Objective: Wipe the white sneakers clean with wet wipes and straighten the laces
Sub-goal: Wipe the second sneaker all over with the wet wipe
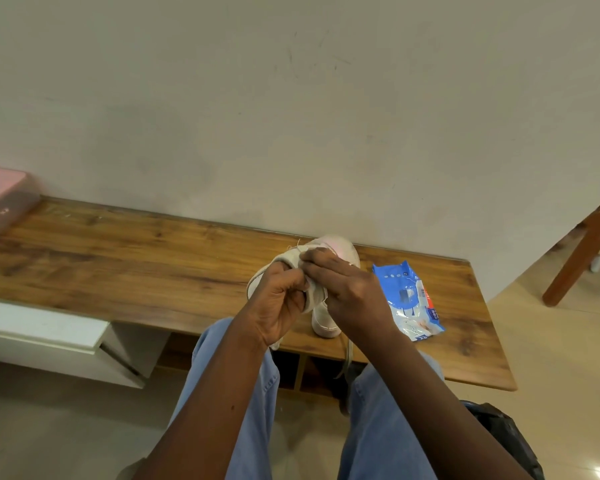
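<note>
A white sneaker [286,259] is lifted a little above the wooden bench [125,258], largely hidden behind both hands. My left hand [278,303] grips its near side, fingers curled round the edge. My right hand [347,289] lies over the top, and its fingertips pinch something at the upper edge; whether that is a wipe or a lace I cannot tell. A second white sneaker [323,323] stands on the bench under the hands, with a pinkish toe [340,247] showing beyond them. A lace [347,358] hangs over the bench's front edge.
A blue and white pack of wet wipes [409,299] lies on the bench just right of the shoes. A pink box [0,199] sits at the far left end. A white drawer unit [49,337] stands below left. A wooden chair leg [582,258] is at right.
</note>
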